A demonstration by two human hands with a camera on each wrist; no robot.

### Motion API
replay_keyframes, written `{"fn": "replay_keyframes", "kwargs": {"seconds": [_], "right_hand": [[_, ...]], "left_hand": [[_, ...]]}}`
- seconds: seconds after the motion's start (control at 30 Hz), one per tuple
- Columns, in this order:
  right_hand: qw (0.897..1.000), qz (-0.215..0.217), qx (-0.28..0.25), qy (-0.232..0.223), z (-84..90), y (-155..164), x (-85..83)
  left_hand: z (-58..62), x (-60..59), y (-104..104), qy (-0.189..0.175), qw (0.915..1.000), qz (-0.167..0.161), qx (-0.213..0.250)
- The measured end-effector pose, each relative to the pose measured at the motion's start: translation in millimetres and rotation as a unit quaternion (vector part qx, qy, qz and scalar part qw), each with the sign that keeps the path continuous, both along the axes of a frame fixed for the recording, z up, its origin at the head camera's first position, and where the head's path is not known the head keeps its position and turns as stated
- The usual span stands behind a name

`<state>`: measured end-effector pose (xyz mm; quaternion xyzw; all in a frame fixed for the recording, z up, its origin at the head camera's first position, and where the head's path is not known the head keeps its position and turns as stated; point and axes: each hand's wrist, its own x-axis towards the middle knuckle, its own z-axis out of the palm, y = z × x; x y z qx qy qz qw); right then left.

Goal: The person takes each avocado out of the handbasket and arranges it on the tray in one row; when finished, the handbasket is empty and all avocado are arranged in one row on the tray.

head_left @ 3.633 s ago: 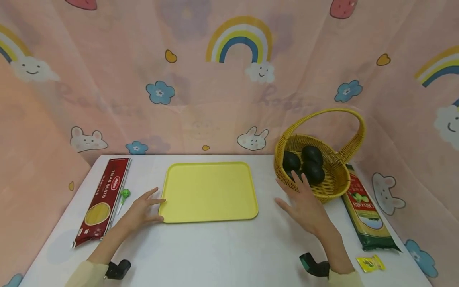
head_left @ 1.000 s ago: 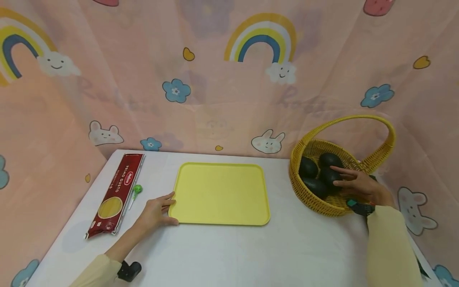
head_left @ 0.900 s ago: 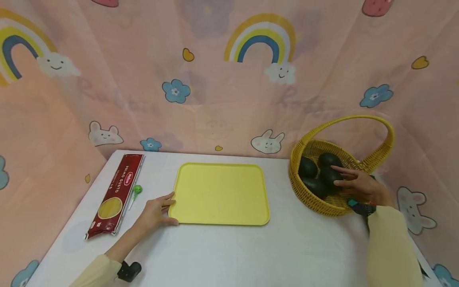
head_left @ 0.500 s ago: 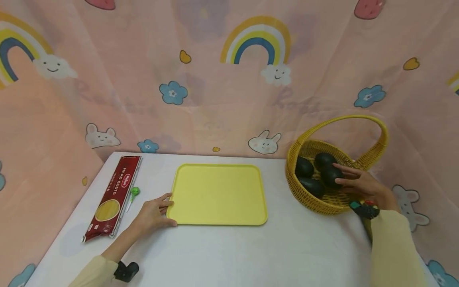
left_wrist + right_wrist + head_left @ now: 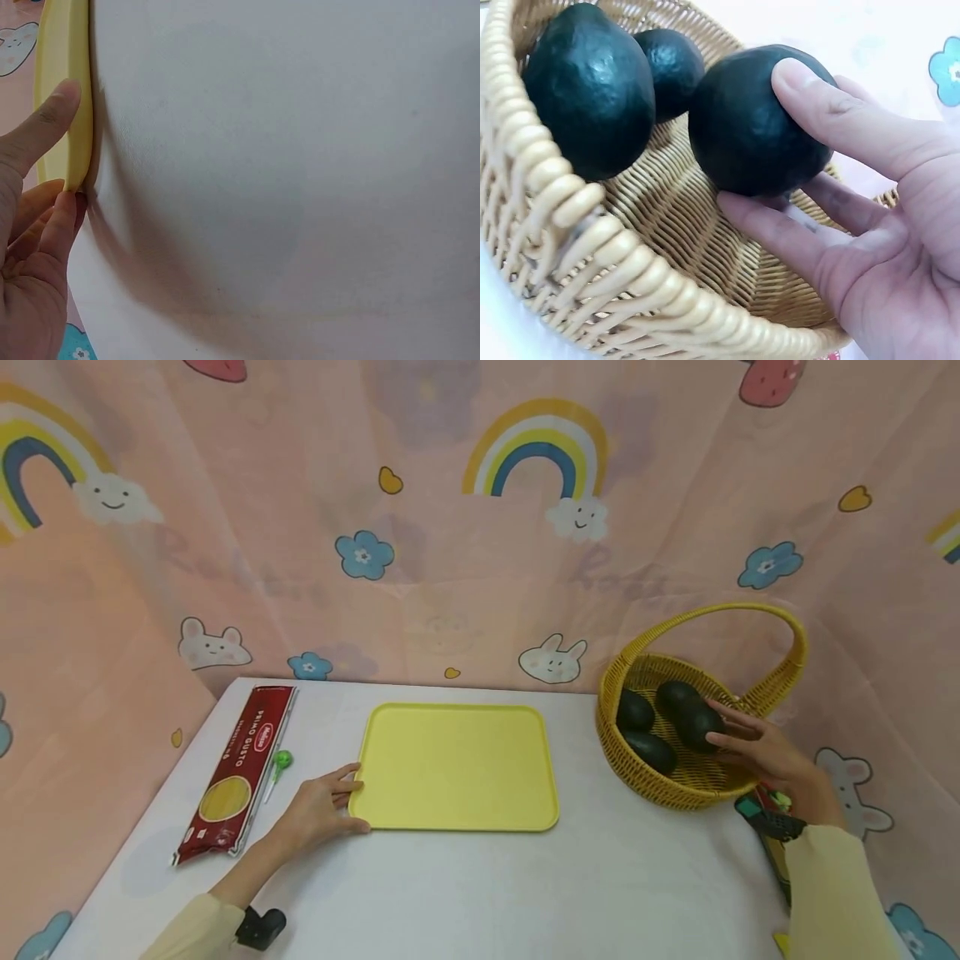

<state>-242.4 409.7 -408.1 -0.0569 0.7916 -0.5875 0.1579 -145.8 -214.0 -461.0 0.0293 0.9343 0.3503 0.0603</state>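
Observation:
My left hand (image 5: pixel 318 806) holds the near left corner of the yellow tray (image 5: pixel 453 768). In the left wrist view the thumb presses on the tray's side wall (image 5: pixel 80 127), and the fingertips are tucked at its corner. On the right, my right hand (image 5: pixel 768 752) reaches into the yellow wicker basket (image 5: pixel 637 785) and grips a dark green avocado (image 5: pixel 701 729) between thumb and fingers. The right wrist view shows this avocado (image 5: pixel 742 127) over the woven bottom. Other avocados (image 5: pixel 651 753) lie beside it, toward the left and back of the basket.
A red pasta packet (image 5: pixel 236 772) and a green lollipop (image 5: pixel 282 760) lie left of the tray. The basket's tall handle (image 5: pixel 791 668) arches over its right side. A green packet (image 5: pixel 776 852) is partly hidden under my right forearm. A patterned cloth stands behind.
My right hand went from before the basket to its right side and took hold of an avocado, which has shifted slightly toward me. My left hand closed onto the tray's corner. The view turned slightly.

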Motion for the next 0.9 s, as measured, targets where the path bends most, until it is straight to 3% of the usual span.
{"fn": "replay_keyframes", "kwargs": {"seconds": [0.3,0.53,0.73,0.9], "right_hand": [[0.996,-0.031,-0.087,-0.004,-1.7,-2,14.7],[0.985,-0.024,-0.168,0.003,1.7,-12,24.0],[0.985,-0.013,-0.171,0.013,4.8,-23,36.6],[0.975,0.010,-0.220,0.040,4.3,-33,47.4]], "left_hand": [[-2.0,-2.3,0,0.035,0.9989,-0.028,-0.015],[-1.5,-1.0,-1,0.036,0.9989,-0.024,-0.019],[-1.9,-0.9,-2,0.034,0.9991,-0.024,-0.011],[-3.0,-0.6,-2,0.030,0.9992,-0.023,-0.013]]}}
